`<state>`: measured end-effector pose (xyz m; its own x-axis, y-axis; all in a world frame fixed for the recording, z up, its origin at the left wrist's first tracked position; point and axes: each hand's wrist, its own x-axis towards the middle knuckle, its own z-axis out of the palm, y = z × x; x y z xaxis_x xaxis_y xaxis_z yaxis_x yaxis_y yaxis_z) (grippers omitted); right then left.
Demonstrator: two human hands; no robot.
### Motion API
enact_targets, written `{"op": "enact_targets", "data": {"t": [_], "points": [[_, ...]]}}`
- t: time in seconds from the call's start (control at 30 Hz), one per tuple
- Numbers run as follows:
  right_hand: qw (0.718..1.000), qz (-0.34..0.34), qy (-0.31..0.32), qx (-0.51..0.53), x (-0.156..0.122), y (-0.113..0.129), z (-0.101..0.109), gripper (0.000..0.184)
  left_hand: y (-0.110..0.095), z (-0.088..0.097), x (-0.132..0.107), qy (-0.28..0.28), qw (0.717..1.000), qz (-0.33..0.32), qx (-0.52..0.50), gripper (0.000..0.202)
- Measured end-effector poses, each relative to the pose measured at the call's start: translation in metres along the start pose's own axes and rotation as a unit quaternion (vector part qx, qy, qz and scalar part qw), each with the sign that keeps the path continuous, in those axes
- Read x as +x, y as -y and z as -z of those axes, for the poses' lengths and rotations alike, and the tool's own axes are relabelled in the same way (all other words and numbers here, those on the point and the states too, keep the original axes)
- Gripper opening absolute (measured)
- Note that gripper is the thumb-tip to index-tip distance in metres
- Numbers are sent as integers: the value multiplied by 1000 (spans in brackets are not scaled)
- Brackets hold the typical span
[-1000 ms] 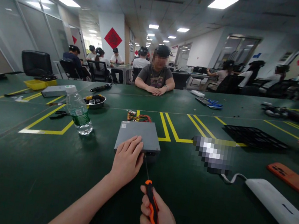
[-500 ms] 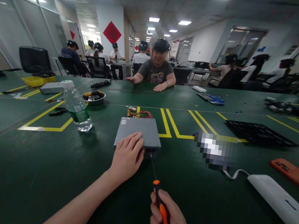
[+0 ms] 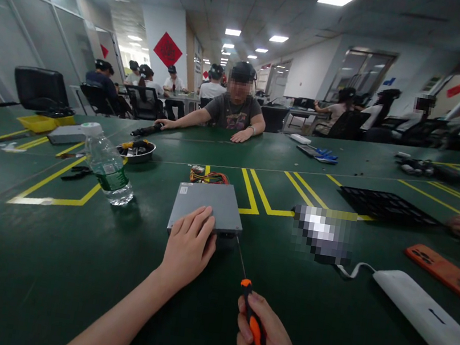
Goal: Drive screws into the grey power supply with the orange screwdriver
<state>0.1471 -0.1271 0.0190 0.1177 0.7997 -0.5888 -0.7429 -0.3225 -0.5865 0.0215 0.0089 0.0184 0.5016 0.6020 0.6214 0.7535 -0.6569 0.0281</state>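
Observation:
A grey metal computer power supply (image 3: 219, 198) lies on the green table, its bundle of coloured cables (image 3: 214, 177) coming out at the far side. My left hand (image 3: 190, 241) grips its near left part, fingers over the top and thumb down by the near face. In my right hand (image 3: 264, 333) is a screwdriver (image 3: 254, 325) with a black and orange handle. Its thin shaft points up and away, and the tip is at the near right corner of the power supply. Whether the tip sits in a screw is too small to tell.
Left of the power supply stands a water bottle (image 3: 109, 169), with a metal bowl (image 3: 146, 152) of tools behind. To the right lie a black grille panel (image 3: 387, 204), an orange phone case (image 3: 448, 274) and a white power strip (image 3: 424, 317). A person (image 3: 240, 105) sits opposite.
The screwdriver tip has shifted right along the near face to the corner. The person opposite has reached sideways to a black tool. Another person's hand has come in at the right edge.

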Motion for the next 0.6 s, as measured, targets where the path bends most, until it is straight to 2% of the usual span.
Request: {"op": "enact_targets", "data": {"t": [0.07, 0.27, 0.43, 0.53, 0.6], "points": [[999, 22, -19, -17, 2, -1, 3, 40, 0, 0, 0, 0, 1000, -1, 1, 30], [991, 98, -22, -93, 4, -6, 5, 22, 1, 0, -1, 5, 1000, -7, -2, 33], [982, 136, -49, -124, 0, -10, 1, 24, 0, 0, -3, 1, 1000, -11, -3, 36], [963, 196, -58, -173, 5, -16, 3, 24, -2, 1, -5, 5, 1000, -9, 2, 37], [933, 253, -71, -248, 10, -19, 7, 22, -4, 2, -6, 11, 1000, -8, 10, 38]]}}
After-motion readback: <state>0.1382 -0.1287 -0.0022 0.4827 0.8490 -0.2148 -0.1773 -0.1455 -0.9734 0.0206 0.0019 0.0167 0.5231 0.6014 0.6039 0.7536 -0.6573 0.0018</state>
